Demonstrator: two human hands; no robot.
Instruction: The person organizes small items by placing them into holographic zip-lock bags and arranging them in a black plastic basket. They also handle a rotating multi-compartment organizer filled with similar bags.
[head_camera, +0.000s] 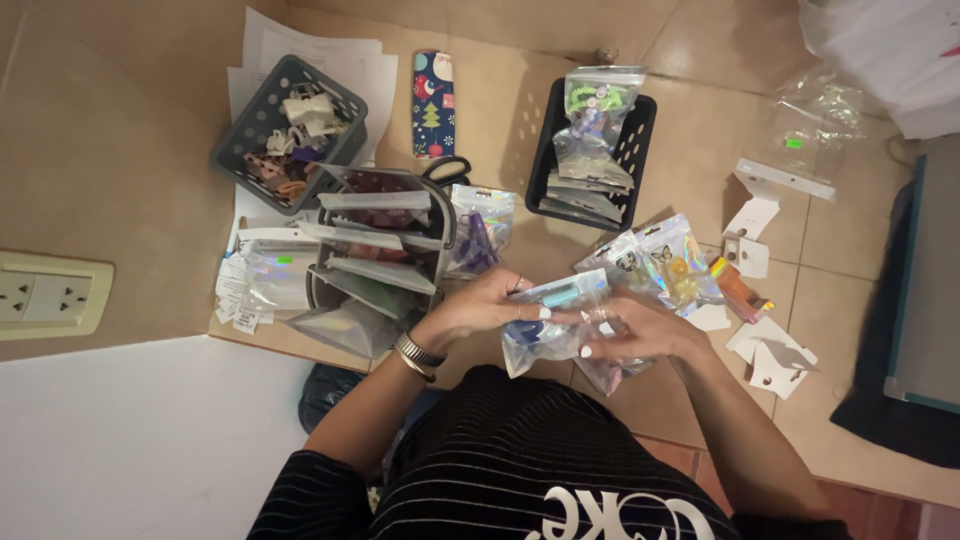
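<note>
Above the lap | left hand (487, 305), right hand (632, 333) | fingers pinching holographic pouch (552, 325)

A shimmering holographic pouch (555, 325) is gripped, white nail polish showing on the left hand (480, 305). Grey is seen on the basket (250, 125), black on the crate (545, 150), and a festive blue print on the case (433, 103).

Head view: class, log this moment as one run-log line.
left hand: holds clear pouch | right hand: holds the same pouch | nearby: black basket, grey basket | surface: tiled floor
</note>
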